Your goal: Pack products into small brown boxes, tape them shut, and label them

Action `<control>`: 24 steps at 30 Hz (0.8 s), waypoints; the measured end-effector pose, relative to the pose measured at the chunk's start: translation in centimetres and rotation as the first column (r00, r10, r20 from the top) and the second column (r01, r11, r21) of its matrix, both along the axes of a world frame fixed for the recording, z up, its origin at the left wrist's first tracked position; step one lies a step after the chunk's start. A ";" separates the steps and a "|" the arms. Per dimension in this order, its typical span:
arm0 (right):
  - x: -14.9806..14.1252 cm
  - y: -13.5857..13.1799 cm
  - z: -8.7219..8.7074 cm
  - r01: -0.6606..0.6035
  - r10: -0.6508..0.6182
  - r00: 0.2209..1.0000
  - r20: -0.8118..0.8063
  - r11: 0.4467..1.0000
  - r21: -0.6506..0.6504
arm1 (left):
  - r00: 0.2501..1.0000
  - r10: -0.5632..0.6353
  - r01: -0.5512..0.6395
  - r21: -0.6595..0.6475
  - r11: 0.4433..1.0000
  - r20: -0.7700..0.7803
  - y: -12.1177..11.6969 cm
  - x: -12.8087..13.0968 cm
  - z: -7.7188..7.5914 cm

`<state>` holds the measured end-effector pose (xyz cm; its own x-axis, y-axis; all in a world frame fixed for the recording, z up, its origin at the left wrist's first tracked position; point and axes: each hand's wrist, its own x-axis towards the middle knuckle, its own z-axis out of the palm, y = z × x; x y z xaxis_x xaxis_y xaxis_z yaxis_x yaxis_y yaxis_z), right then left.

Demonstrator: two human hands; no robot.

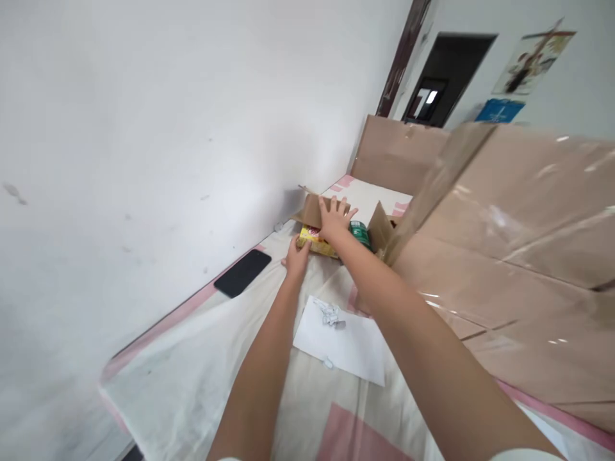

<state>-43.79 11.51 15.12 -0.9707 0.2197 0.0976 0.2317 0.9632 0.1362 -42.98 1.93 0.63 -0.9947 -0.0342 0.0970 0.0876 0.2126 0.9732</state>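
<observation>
A small open cardboard box [379, 232] sits at the far end of a cloth-covered table [202, 358]. Inside it lie a yellow packet [318, 243] and a green tin [359, 234]. My right hand [335, 216] rests flat on top of the contents, fingers spread, against the box's far flap [311, 209]. My left hand [296, 258] touches the near left corner of the box by the yellow packet; its fingers are curled round the edge.
A black phone [243, 273] lies by the white wall. A white sheet of paper [342, 340] with small crumpled bits [329, 314] lies between my arms. Large taped cardboard boxes [523, 256] stand along the right.
</observation>
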 end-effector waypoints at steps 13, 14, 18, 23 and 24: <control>4.7 -1.1 -0.7 -0.156 0.089 0.853 -0.515 0.984 -0.088 | 0.928 0.359 -0.290 0.419 0.860 -0.095 -0.2 0.2 5.2; 6.3 -1.0 -0.2 -0.186 0.052 0.799 -0.599 0.969 -0.164 | 0.909 0.394 -0.293 0.466 0.835 -0.135 -1.1 0.5 6.6; 16.9 0.6 0.3 -0.545 0.028 0.578 -0.816 0.757 -0.361 | 0.809 0.509 -0.246 0.617 0.748 -0.295 -7.4 3.3 12.8; 32.4 2.1 -1.7 -0.730 -0.064 0.525 -0.849 0.479 -0.487 | 0.361 0.709 -0.052 0.746 0.664 -0.606 -15.7 9.3 18.0; 34.3 2.0 -1.8 -0.720 -0.077 0.534 -0.842 0.482 -0.500 | 0.349 0.694 0.001 0.741 0.672 -0.630 -16.1 10.3 18.5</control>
